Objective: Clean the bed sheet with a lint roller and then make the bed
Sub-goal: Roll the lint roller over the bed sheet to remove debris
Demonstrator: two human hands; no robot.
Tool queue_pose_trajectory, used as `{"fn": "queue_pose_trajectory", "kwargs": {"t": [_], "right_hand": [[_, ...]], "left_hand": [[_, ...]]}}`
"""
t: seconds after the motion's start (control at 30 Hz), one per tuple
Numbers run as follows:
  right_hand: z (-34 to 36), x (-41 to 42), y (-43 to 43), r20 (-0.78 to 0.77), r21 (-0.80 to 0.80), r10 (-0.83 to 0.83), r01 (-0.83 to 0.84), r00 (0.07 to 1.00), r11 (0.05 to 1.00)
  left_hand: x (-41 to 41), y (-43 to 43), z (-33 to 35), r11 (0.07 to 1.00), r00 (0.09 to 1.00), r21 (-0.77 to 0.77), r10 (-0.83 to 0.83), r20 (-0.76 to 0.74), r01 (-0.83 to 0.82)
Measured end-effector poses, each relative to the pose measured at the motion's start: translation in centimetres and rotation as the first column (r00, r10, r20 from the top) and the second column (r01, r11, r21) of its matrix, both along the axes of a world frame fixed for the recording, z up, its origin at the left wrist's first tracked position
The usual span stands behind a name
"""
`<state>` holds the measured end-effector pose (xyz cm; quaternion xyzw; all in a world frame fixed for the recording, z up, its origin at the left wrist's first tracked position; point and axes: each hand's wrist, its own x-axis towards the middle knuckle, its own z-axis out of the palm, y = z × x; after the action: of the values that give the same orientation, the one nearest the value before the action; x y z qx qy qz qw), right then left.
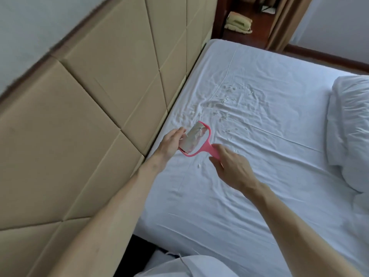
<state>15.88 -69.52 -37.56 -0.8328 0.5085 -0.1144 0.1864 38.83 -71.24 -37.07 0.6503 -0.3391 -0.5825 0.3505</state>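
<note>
**Two hands on roller, lint left on sheet**

Right hand is gripping the pink handle of the roller, fingers clamped round it. Left hand is lying against the roll's left end, fingers nearly straight and together, touching it; no pinch showing. Roller is being held just above the sheet, near the headboard side of the bed, drum up towards the camera.

Progress, my read:
- Cleaning is underway, not finished. Roll's paper is looking grey and loaded with white bits, so it's picking stuff up.
- Lint is sitting scattered in a patch beyond the roller, towards the bed's far corner, plus a few flecks just beside the handle and one white bit nearer the camera.
- Left hand on the drum is suggesting a check or a peel of the used layer. That's a guess.
- Sheet is lying wrinkled, creases running across the middle.
- Bed-making isn't started: duvet is sitting bunched at the right edge, off the cleaned area.

Left to do: roll the far patch, catch the stray flecks, smooth the sheet, spread the duvet.

Labels: nothing readable. No brand showing on the roller or handle. Phone on the nightstand is too small and blurred for any text.
</note>
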Motion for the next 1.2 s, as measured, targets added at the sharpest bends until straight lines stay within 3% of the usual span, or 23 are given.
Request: {"fn": "queue_pose_trajectory", "kwargs": {"t": [0.2, 0.37, 0.63, 0.73, 1.0, 1.2], "right_hand": [[2.3, -1.1, 5.1, 0.085, -0.075, 0.214, -0.207, 0.973, 0.975], [3.7, -1.8, 11.6, 0.117, -0.106, 0.431, -0.421, 0.895, 0.901], [4.7, 0.0, 24.5, 0.104, -0.079, 0.765, -0.762, 0.635, 0.643], [4.6, 1.6, 29.5, 0.106, -0.068, 0.851, -0.850, 0.514, 0.522], [3.7, 6.5, 43.3, 0.100, -0.037, 0.963, -0.967, 0.248, 0.253], [3.3, 10.0, 54.2, 0.023, -0.043, 0.995, -0.994, 0.099, 0.100]], "left_hand": [[-0.6, 9.8, 2.6, 0.971, 0.968, -0.075, 0.235, 0.084, -0.229], [-2.3, 22.8, 3.7, 0.868, 0.861, -0.115, 0.495, 0.115, -0.483], [-6.3, 40.7, 6.6, 0.695, 0.680, -0.143, 0.719, 0.140, -0.705], [-7.6, 46.8, 7.6, 0.643, 0.602, -0.163, 0.762, 0.240, -0.749], [-8.2, 63.6, 6.9, 0.397, 0.371, -0.038, 0.884, 0.285, -0.917], [-7.5, 75.1, 5.7, 0.300, 0.293, 0.006, 0.925, 0.243, -0.954]]}}
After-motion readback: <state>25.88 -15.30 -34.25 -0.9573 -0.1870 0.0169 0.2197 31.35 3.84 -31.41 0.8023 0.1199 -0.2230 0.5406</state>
